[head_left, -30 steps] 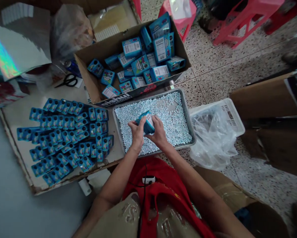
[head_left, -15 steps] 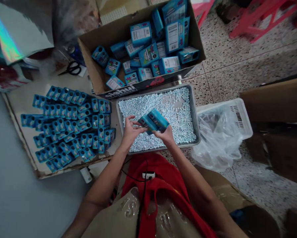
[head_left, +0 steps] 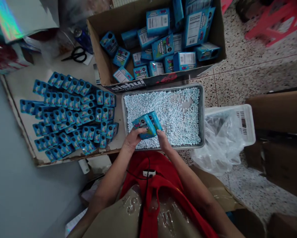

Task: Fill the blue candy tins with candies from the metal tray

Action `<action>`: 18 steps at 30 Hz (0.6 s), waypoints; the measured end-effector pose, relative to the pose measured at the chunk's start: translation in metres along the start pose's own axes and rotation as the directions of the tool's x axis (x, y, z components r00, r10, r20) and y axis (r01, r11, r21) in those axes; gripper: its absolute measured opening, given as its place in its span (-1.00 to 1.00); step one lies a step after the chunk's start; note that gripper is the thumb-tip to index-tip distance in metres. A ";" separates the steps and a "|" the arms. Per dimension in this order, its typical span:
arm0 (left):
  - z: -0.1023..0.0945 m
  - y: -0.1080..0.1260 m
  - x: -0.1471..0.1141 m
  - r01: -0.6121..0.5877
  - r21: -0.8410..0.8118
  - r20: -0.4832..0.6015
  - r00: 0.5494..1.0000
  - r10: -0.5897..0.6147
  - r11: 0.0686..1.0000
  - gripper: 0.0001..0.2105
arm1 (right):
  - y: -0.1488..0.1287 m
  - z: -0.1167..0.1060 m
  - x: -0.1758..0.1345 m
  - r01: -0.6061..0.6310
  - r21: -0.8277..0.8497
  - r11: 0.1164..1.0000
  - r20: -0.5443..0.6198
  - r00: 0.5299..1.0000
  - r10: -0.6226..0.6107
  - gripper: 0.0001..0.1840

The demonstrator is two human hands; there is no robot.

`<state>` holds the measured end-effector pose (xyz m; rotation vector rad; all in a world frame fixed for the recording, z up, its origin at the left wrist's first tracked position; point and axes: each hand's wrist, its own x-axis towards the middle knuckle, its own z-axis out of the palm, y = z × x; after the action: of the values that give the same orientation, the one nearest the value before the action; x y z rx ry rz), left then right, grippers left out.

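Observation:
Over the metal tray (head_left: 201, 112) I hold two blue candy boxes side by side. My left hand (head_left: 132, 138) is closed on the left candy box (head_left: 145, 126), its thumb across the printed face. The right candy box (head_left: 154, 120) lies against it, partly behind, and my right hand (head_left: 164, 140) pinches its lower right edge. Small pale blue and white candies (head_left: 160, 99) cover most of the tray's bottom, with a thin patch at the upper right. Fingers under both boxes are hidden.
A cardboard carton (head_left: 108, 87) of loose blue boxes stands behind the tray. Many small blue boxes (head_left: 66, 115) stand in rows on the table at left, near black scissors (head_left: 77, 54). A white crate (head_left: 250, 124) with a clear plastic bag (head_left: 220, 142) sits at right.
Both boxes have turned to show more of their printed faces and moved slightly down toward me. My left hand has shifted its grip onto the left box. The camera view has shifted.

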<state>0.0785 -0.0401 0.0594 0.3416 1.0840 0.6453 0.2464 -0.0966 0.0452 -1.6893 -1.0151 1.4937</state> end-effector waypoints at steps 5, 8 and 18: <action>-0.033 0.005 -0.019 -0.104 0.053 -0.175 0.978 0.112 0.993 -0.22 | -0.006 -0.046 0.043 0.007 -0.110 0.994 0.081 0.997 0.002 -0.38; -0.056 0.004 -0.020 -0.171 0.112 -0.291 0.936 0.196 0.979 -0.29 | -0.018 -0.038 0.112 0.315 -0.465 0.827 0.187 0.948 -0.256 -0.59; -0.084 -0.024 -0.018 -0.180 0.121 -0.280 0.937 0.208 0.976 -0.35 | 0.016 -0.007 0.129 0.514 -0.761 0.397 0.441 0.858 -0.264 -0.55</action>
<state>0.0052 -0.0746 0.0220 0.4485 1.3774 0.8418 0.2611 0.0087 -0.0297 -1.6363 -2.4460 0.8691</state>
